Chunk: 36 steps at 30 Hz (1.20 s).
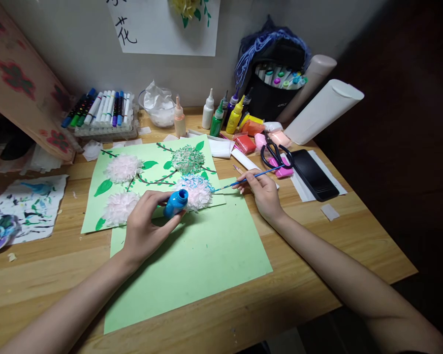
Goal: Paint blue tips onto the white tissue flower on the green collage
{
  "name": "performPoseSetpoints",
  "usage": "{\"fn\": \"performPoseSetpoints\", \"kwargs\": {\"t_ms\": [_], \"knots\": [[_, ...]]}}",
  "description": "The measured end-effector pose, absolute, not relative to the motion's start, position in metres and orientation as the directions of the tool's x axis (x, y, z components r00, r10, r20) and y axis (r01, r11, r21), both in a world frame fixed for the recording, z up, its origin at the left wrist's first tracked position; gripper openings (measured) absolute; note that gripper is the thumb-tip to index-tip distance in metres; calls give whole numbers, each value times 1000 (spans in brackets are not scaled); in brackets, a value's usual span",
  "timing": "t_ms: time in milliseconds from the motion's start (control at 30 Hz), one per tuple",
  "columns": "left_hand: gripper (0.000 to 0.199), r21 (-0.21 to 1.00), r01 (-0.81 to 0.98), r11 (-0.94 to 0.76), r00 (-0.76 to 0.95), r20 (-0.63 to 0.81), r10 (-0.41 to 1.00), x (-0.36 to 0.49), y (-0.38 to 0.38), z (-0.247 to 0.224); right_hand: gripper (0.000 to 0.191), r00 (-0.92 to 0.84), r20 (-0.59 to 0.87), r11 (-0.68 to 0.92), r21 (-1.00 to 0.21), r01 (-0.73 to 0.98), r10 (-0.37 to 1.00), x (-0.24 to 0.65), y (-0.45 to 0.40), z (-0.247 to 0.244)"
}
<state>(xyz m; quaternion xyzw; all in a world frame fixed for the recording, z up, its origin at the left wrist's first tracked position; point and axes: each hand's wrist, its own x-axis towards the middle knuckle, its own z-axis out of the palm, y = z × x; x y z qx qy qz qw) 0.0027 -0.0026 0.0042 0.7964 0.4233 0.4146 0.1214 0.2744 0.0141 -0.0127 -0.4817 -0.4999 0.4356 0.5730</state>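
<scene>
My left hand [147, 221] is wrapped round an uncapped blue paint bottle [176, 202], tilted with its mouth up. Between the fingertips of my right hand [260, 191] is a thin blue paintbrush [258, 175], its tip at the right edge of a tissue-paper flower [197, 195] whose top is dabbed blue. That flower sits on a green picture sheet [153, 149] with painted branches and leaves. A green-tinted flower [187, 160] lies behind it, and two pale pink flowers [123, 168] are at the left. Beneath lies another plain green sheet [192, 265].
Paint bottles [217, 118] and clay packets [245, 143] stand or lie behind the sheet. Scissors [276, 158] and a phone [315, 174] are at the right. Markers [107, 108] and a glass bowl [158, 110] are at the back left, a paint-stained tissue [33, 206] at the left.
</scene>
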Motion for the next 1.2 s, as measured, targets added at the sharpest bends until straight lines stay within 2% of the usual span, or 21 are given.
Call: {"fn": "performPoseSetpoints", "kwargs": {"t_ms": [200, 533, 733, 933, 1200], "knots": [[26, 538, 575, -616, 297, 564, 770, 3, -3, 6, 28, 92, 162, 164, -986, -13, 983, 275, 13, -13], [27, 546, 572, -612, 295, 560, 775, 3, -3, 5, 29, 148, 151, 151, -988, 15, 977, 277, 14, -14], [32, 556, 567, -608, 304, 545, 781, 0, -2, 2, 22, 187, 294, 310, -948, -67, 937, 276, 7, -10], [33, 556, 567, -608, 317, 534, 784, -1, -3, 2, 19, 46, 399, 401, -904, -151, 916, 258, -22, 12], [32, 543, 572, -615, 337, 528, 780, -1, -4, 3, 22, -126, 494, 504, -861, 71, 860, 256, -32, 17]]}}
